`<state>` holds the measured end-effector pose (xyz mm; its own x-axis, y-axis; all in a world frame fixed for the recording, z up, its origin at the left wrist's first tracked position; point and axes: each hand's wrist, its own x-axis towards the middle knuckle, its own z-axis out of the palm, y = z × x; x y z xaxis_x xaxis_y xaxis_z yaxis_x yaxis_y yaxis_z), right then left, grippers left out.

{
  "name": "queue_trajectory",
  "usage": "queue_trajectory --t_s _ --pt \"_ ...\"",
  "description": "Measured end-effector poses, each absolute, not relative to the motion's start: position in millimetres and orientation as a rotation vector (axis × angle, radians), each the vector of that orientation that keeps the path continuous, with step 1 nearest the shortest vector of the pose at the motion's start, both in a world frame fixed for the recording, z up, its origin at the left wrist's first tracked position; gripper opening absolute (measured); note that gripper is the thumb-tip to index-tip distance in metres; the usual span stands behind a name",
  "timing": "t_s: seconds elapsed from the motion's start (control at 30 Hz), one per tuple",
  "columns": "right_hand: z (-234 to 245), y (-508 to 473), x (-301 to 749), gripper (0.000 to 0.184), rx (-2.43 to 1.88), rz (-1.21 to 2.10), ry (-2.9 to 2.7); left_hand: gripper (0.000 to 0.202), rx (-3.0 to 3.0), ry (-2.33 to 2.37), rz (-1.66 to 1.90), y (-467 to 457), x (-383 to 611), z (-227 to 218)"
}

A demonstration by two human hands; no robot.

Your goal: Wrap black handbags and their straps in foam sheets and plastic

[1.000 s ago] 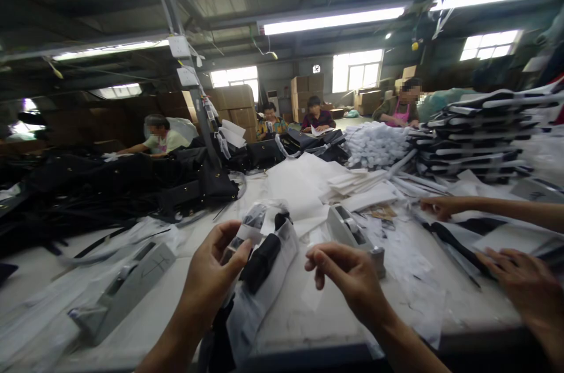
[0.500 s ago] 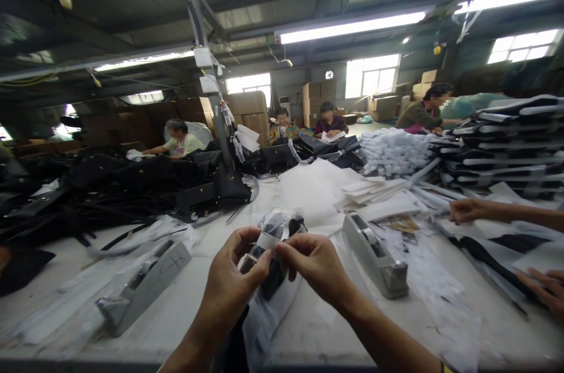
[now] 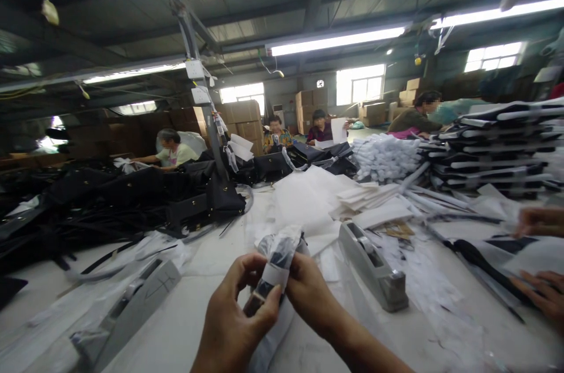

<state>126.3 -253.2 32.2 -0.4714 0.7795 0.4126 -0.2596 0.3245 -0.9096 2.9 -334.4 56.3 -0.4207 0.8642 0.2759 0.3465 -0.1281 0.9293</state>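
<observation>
Between my hands is a folded black strap (image 3: 278,256), partly wrapped in thin whitish film with a white band around it. My left hand (image 3: 240,311) grips its near left side, the thumb pressed over the front near a brownish, shiny end piece. On the right side, my right hand (image 3: 311,293) is closed against the bundle, its fingertips hidden behind it. Pale wrapping hangs below the hands toward the table's near edge. Two grey tape dispensers flank the hands: one on the left (image 3: 127,314), one on the right (image 3: 374,267).
White paper sheets (image 3: 304,194) lie ahead. Black bags (image 3: 176,194) are heaped at left; wrapped black pieces (image 3: 489,147) are stacked at right beside white rolls (image 3: 388,155). A co-worker's hands (image 3: 544,293) work at the right edge. Other people sit farther back.
My right hand's fingers have gone from pinching at the front of the bundle to its right side and behind. The bundle is tilted more upright. The view has shifted slightly.
</observation>
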Motion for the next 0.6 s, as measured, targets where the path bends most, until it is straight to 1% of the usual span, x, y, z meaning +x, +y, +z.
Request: queue_trajectory --t_s 0.1,0.27,0.47,0.53,0.57,0.6 --pt "30 -252 123 0.023 -0.520 1.321 -1.604 0.043 1.394 1.741 1.546 -333 3 55" --pt "36 -248 121 0.017 -0.665 1.117 -1.722 0.049 1.305 1.682 1.515 -328 -3 57" --pt "42 -244 130 0.012 -0.761 0.966 -1.807 0.044 1.317 1.637 1.538 -331 -1 63" --pt "40 -245 137 0.015 -0.749 1.069 -1.743 0.046 1.270 1.665 1.581 -332 -1 66" --pt "39 -247 140 0.018 -0.713 1.203 -1.671 0.046 1.251 1.676 1.599 -332 -1 67" --pt "37 -250 143 0.025 -0.658 1.372 -1.574 0.046 1.247 1.682 1.612 -331 -1 68"
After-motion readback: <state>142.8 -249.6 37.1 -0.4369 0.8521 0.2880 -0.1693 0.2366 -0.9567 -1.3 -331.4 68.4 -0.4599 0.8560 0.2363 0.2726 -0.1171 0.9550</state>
